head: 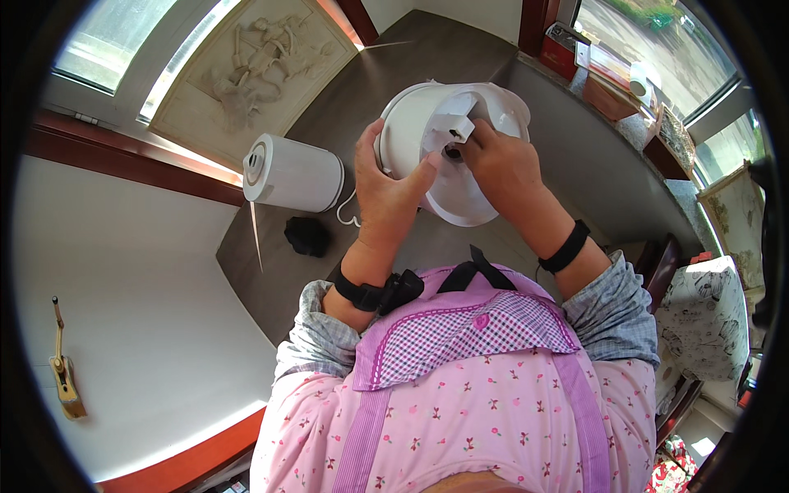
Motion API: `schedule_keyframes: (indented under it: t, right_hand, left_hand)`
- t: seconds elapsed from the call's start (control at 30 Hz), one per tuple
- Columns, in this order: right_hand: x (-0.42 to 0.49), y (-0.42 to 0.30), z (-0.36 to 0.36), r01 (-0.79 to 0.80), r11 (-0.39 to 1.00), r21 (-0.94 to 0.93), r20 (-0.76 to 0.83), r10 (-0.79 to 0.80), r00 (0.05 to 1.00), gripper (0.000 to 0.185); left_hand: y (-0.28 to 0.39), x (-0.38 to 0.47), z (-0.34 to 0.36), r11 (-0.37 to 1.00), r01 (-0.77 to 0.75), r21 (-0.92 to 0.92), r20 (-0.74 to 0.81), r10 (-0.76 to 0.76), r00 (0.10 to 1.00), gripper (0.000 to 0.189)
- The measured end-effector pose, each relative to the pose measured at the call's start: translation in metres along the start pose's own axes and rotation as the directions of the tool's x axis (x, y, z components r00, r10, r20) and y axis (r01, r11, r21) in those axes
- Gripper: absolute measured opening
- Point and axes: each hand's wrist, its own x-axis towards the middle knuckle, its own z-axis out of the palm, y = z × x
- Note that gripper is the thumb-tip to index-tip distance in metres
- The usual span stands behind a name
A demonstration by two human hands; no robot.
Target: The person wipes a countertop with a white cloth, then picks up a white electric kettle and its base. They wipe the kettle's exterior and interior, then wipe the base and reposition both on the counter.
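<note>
My left hand (394, 182) grips the near left side of a white round plastic appliance base (407, 132), with its thumb over the rim. The base is tilted so that its hollow faces me. Inside stands a square white plastic spout (459, 127), and a dark round opening lies just below it. Bent fingers of my right hand (502, 160) reach into the hollow beside the spout. Their tips are hidden, so whether they hold anything cannot be seen. A white cylindrical tank (296, 172) with a round cap lies to the left, next to a white cord (348, 215).
A small black object (307, 236) sits on the dark grey tabletop (262, 259). Behind it leans a carved relief panel (259, 68). Boxes and a white roll (640, 85) line the windowsill at right. A patterned chair back (703, 314) stands at the right.
</note>
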Motion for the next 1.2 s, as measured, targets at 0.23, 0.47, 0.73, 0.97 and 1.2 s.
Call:
schedule_keyframes:
  t: [0.23, 0.47, 0.73, 0.97, 1.2]
  right_hand:
    - [-0.007, -0.003, 0.013, -0.113, 0.982, 0.154, 0.11, 0.097, 0.989, 0.011]
    - [-0.007, 0.002, 0.005, -0.293, 0.739, 0.607, -0.012, 0.377, 0.926, 0.015]
    - [-0.001, 0.002, 0.005, -0.16, 0.909, 0.385, 0.069, 0.144, 0.987, 0.014]
    - [-0.01, 0.006, -0.019, 0.037, 0.995, -0.091, 0.077, -0.03, 0.997, 0.014]
    - [-0.008, -0.004, 0.007, 0.013, 0.996, -0.092, -0.087, -0.021, 0.996, 0.012]
  left_hand:
    - [-0.003, -0.005, 0.007, 0.993, -0.086, 0.086, -0.004, 0.087, 0.996, 0.083]
    - [-0.005, 0.0, 0.008, 0.998, 0.004, -0.058, 0.003, -0.003, 1.0, 0.083]
    - [0.0, -0.003, 0.008, 0.985, -0.026, -0.168, 0.043, 0.034, 0.999, 0.084]
    - [0.001, 0.001, 0.004, 0.998, -0.017, 0.062, 0.015, 0.016, 1.0, 0.088]
    - [-0.001, -0.001, 0.008, 0.996, -0.042, 0.077, 0.019, 0.04, 0.999, 0.086]
